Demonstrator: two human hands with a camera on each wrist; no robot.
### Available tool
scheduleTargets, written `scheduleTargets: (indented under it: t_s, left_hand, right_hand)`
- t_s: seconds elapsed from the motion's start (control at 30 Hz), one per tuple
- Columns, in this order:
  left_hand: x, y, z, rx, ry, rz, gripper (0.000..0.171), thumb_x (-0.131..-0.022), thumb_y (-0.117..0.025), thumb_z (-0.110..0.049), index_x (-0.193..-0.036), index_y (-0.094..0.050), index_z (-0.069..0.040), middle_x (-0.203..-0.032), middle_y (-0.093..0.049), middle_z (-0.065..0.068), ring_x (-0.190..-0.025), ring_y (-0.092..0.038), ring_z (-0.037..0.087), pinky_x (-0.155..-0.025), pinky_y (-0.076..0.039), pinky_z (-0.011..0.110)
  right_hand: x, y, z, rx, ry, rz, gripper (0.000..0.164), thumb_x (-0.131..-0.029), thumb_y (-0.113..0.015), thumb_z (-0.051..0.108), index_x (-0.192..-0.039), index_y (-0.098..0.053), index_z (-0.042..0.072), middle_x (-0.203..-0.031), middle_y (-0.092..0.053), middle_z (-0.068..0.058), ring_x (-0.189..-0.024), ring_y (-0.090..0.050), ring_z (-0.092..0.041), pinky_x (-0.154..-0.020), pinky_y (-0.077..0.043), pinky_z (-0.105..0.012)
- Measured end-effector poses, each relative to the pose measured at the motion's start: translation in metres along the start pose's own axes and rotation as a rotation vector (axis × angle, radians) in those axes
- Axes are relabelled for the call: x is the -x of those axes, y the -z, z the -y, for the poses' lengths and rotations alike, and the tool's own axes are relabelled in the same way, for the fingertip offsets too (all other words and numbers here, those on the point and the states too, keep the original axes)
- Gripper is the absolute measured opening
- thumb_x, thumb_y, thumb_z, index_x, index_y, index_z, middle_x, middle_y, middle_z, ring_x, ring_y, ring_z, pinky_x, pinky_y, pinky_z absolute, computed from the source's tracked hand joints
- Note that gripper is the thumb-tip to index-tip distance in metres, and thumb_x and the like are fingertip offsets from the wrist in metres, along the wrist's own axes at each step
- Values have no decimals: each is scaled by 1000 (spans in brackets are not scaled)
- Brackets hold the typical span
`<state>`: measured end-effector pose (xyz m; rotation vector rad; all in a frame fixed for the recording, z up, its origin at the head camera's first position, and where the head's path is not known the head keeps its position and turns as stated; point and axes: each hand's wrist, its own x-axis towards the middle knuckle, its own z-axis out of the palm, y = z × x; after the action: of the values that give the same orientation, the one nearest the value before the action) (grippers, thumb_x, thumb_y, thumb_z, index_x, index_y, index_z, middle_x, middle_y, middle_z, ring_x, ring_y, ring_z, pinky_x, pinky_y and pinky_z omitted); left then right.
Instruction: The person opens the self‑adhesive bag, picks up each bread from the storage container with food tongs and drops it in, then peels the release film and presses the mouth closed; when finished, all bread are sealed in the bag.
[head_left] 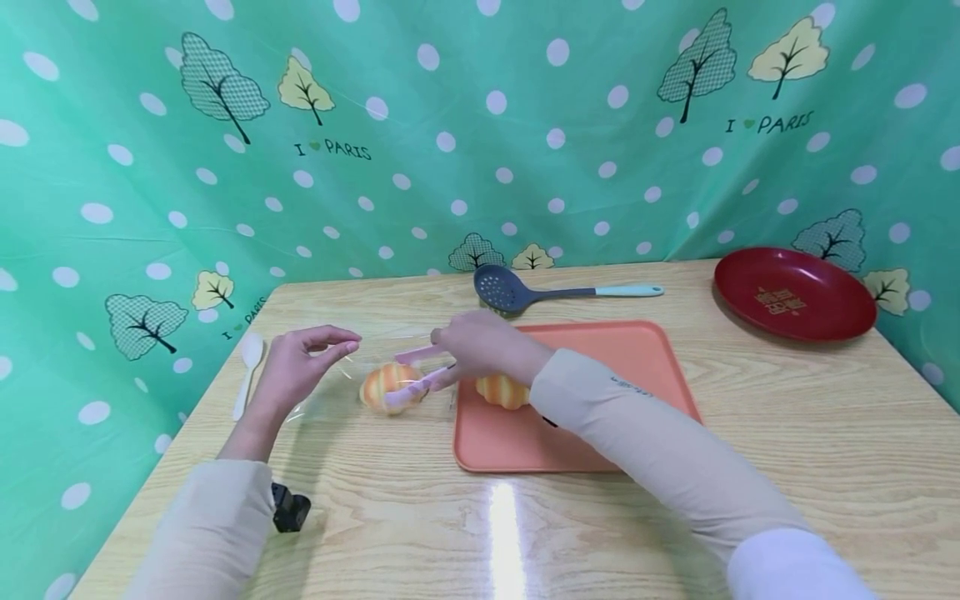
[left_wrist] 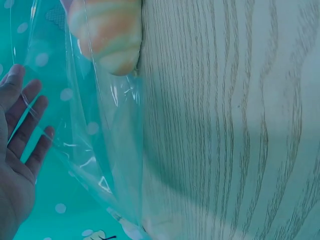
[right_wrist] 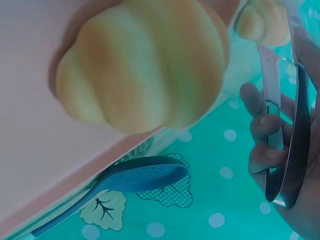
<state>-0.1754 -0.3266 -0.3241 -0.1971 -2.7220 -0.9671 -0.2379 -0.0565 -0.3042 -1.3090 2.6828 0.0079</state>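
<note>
In the head view my left hand point(head_left: 294, 367) pinches the edge of a clear plastic bag point(left_wrist: 82, 150), thumb and fingertips together. My right hand point(head_left: 480, 343) grips metal tongs point(right_wrist: 301, 135) with pale purple tips. At those tips is a striped croissant-shaped bread roll point(head_left: 381, 388), with a tong arm crossing it in the head view. Clear film surrounds this roll in the left wrist view. A second bread roll point(head_left: 501, 392) lies on the pink tray point(head_left: 480, 446), under my right hand and partly covered by the sleeve.
Behind the tray lies a dark slotted skimmer point(head_left: 504, 288) with a light blue handle. A red oval plate point(head_left: 795, 296) stands at the back right. On the left are a white spoon point(head_left: 251, 354) and, by my left sleeve, a black device point(head_left: 291, 508). A green dotted curtain point(head_left: 480, 133) hangs behind.
</note>
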Motion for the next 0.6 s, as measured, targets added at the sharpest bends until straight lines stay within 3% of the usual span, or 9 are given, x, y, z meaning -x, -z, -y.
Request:
scheduleTargets:
  t_s: [0.2, 0.33, 0.43, 0.6]
  left_hand:
    - [0, 0, -1, -2, -5, 3, 21, -98, -71, -23, -109, -79, -6, -107, -76, 11, -106, -70, 33, -89, -55, 51]
    - [1, 0, -1, -8, 2, 11, 22, -98, -71, -24, -110, -79, -7, -106, -77, 10, -103, -71, 30, -84, -55, 33]
    - [2, 0, -1, -8, 14, 14, 22, -98, -71, -24, -109, -79, -7, -106, -77, 10, -101, -71, 30, -79, -52, 19]
    - [2, -1, -1, 15, 26, 16, 21, -97, -72, -19, -109, -78, -3, -108, -76, 13, -102, -70, 29, -78, -51, 11]
  right_hand:
    - [0, -8, 0, 22, 34, -58, 55, -87, -74, 59, -123, -72, 17, -88, -70, 3, -74, -58, -13, -65, -47, -30]
    - [-1, -11, 0, 9, 41, -128, 47, -88, -73, 58, -116, -77, 20, -87, -72, 5, -70, -58, -11, -59, -43, -28]
    - [-2, -9, 1, -15, 26, -137, 47, -90, -71, 58, -118, -77, 21, -92, -74, 5, -73, -60, -11, -60, -45, -29]
    - [-6, -5, 5, -111, -9, -114, 54, -90, -68, 62, -126, -74, 21, -109, -75, 4, -86, -64, -12, -69, -51, -31]
